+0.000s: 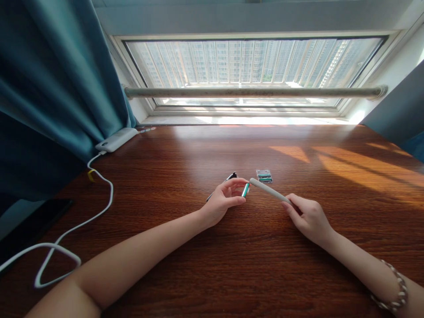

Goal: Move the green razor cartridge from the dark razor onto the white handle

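Hands meet over the middle of a dark reddish-brown wooden surface (185,274) set under a wide window. The left hand (222,201) pinches a small green and silver cartridge-like piece (245,189) between thumb and fingertips, holding it just above the wood. The right hand (309,216) grips the lower end of a slim, pale grey rod-shaped handle (269,190), whose free tip points toward the green piece and sits just beside it, nearly touching.

To join the two cleanly, it would likely help to keep the handle steady and low, bring its tip square to the back of the green piece, and hold the piece by its edges so the fingers stay out of the joint. A light, straight push seems safer than a twisting one.

Just behind the tip lies a small clear tray with green inserts (264,176), flat on the wood. A dark, thin object (228,178) pokes out behind the left hand; most of it is hidden, so what it is cannot be told. At far left a white rectangular power bank (115,139) rests near a teal curtain (49,88), with a white cable (99,176) looping toward the near edge. A dark flat slab (33,221) is cut off at the left. A beaded bracelet (395,291) circles the right wrist.

The green piece is too small to make out in detail, and whether it already touches the handle is unclear.
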`<control>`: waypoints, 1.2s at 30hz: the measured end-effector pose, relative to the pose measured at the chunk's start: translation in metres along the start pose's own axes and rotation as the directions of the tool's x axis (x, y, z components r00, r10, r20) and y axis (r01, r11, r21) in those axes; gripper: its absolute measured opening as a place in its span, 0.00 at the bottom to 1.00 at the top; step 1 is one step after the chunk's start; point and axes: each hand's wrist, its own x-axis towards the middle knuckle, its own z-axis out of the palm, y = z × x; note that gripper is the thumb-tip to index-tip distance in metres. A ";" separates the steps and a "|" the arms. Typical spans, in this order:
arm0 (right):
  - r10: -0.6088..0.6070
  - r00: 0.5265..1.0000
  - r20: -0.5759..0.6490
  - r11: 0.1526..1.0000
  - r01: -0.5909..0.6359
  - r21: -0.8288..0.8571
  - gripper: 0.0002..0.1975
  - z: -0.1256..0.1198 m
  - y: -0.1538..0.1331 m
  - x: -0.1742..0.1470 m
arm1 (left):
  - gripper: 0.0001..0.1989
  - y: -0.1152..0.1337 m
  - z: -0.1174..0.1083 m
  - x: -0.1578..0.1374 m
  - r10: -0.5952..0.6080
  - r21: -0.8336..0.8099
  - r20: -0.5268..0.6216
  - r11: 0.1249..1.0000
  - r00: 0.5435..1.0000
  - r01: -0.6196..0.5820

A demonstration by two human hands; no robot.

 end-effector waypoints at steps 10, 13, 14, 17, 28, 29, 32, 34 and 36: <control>-0.040 0.999 -0.003 0.999 0.040 0.012 0.10 0.000 0.000 0.000 | 0.18 0.001 0.000 -0.001 -0.009 0.002 0.020 1.000 1.000 0.009; -0.120 0.992 0.046 0.993 0.119 0.019 0.09 0.000 0.000 0.000 | 0.18 0.001 0.001 -0.001 -0.008 0.006 0.023 1.000 1.000 0.008; -0.123 0.991 0.054 0.992 0.123 0.008 0.09 0.000 0.000 0.000 | 0.18 0.002 0.001 -0.001 -0.010 0.007 0.018 1.000 1.000 0.010; -0.075 0.997 0.017 0.997 0.076 -0.027 0.10 0.000 -0.001 0.000 | 0.18 0.003 0.002 -0.001 -0.022 0.009 -0.011 1.000 1.000 0.022; -0.100 0.995 -0.009 0.994 0.099 -0.052 0.09 0.000 0.000 -0.001 | 0.18 0.003 0.002 -0.001 -0.020 0.023 -0.006 1.000 1.000 0.020; -0.124 0.992 0.005 0.991 0.124 -0.046 0.09 0.001 0.000 -0.001 | 0.18 0.003 0.002 -0.001 -0.019 0.023 0.002 1.000 1.000 0.019; -0.134 0.991 0.024 0.989 0.135 -0.054 0.09 0.001 0.000 -0.001 | 0.18 0.003 0.002 -0.001 -0.010 0.019 0.009 1.000 1.000 0.010; -0.091 0.996 -0.011 0.993 0.090 -0.076 0.09 0.001 0.001 -0.001 | 0.18 0.002 0.002 -0.001 -0.012 0.014 -0.003 1.000 1.000 0.012; -0.093 0.995 -0.029 0.993 0.090 -0.077 0.09 0.001 0.000 -0.001 | 0.18 0.002 0.002 -0.001 -0.018 0.012 -0.005 1.000 1.000 0.018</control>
